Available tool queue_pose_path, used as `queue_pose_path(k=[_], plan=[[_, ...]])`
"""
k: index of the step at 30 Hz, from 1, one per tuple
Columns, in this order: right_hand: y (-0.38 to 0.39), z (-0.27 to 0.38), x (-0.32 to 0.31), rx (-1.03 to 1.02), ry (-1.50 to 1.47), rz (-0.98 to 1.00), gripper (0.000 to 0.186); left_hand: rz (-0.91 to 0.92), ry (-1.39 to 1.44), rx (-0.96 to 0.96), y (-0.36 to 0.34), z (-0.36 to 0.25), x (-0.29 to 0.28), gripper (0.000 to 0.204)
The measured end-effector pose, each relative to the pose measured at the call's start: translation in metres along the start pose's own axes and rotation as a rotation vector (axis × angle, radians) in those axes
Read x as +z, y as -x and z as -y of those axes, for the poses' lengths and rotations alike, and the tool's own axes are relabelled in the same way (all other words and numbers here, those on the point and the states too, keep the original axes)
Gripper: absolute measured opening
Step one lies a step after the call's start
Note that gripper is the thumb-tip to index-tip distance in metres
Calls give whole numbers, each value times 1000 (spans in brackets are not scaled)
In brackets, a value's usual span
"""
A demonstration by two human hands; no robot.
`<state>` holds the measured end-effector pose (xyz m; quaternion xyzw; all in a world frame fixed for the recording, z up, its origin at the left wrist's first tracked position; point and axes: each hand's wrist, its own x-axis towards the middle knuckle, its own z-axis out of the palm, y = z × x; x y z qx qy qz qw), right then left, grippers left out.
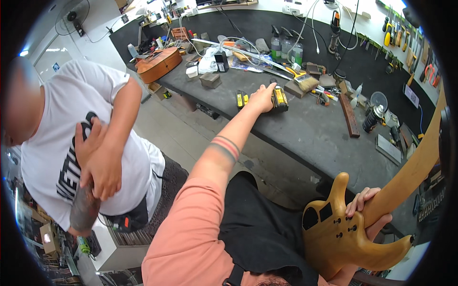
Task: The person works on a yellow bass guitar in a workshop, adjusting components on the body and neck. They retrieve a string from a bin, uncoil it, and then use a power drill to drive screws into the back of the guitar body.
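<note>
On the dark workbench, my left hand (262,99) is closed around a yellow-and-black cordless power tool (280,99). My fingers hide part of it, and a second yellow-and-black block (242,99), like a battery pack, sits just to its left. At the lower right, my right hand (363,202) grips a natural-wood electric guitar (355,245) where the neck meets the body. The guitar's back faces up, showing bolts and two black cavity areas. Its neck (410,178) slants up toward the right rim.
A person (90,143) in a white shirt stands at my left, hands crossed. The workbench (305,128) carries an acoustic instrument (159,65), spray bottles (286,47), a brush (305,83), a dark wooden bar (348,116) and an aerosol can (373,118). Tools hang along the wall.
</note>
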<state>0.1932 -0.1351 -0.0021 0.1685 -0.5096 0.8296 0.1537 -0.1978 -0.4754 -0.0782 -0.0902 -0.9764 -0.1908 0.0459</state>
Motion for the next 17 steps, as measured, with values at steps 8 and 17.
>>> queue_pose_path(k=[8,17], plan=[[-8,5,-5,136,-42,-15,84,-28,525,510,29,-152,-93,62],[-8,10,-34,212,52,157,94,423,1569,981,189,-359,-183,100]])
